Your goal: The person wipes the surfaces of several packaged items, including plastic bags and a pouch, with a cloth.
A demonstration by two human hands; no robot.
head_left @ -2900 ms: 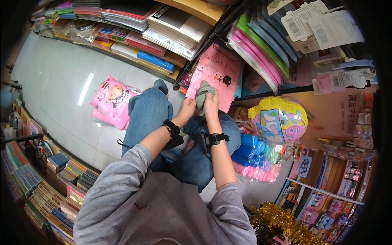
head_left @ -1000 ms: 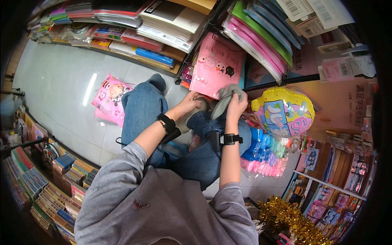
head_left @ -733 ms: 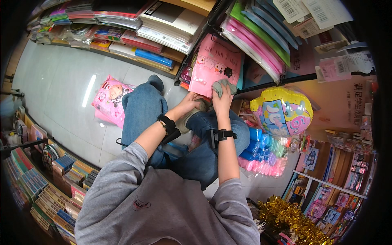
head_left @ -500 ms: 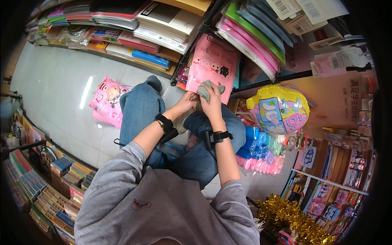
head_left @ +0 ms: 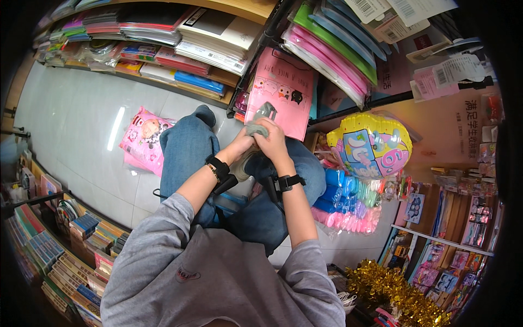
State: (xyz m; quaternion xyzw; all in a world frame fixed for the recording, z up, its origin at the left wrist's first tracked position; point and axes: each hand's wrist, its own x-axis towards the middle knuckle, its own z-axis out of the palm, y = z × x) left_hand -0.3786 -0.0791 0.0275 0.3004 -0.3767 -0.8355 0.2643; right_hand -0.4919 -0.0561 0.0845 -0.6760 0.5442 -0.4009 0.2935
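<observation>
Cloth (head_left: 257,129), grey-green, bunches at the near-left edge of the pink cat-print bag (head_left: 295,117), pinched in the right hand (head_left: 272,140); whether the left hand (head_left: 241,144) grips, I cannot tell. A dragging fold could catch the bag, pulling it askew.

Two hands brought together, just past twelve o'clock from the chest.
The left forearm (head_left: 199,188) slants toward half past one, the right forearm (head_left: 297,212) toward eleven — both bare, converging from elbows set well apart. The left hand (head_left: 243,146) sits just beside the right hand (head_left: 274,145), at its nine o'clock; the right's fingers curl inward, back of the hand uppermost — the left's fingers are partly hidden.
</observation>
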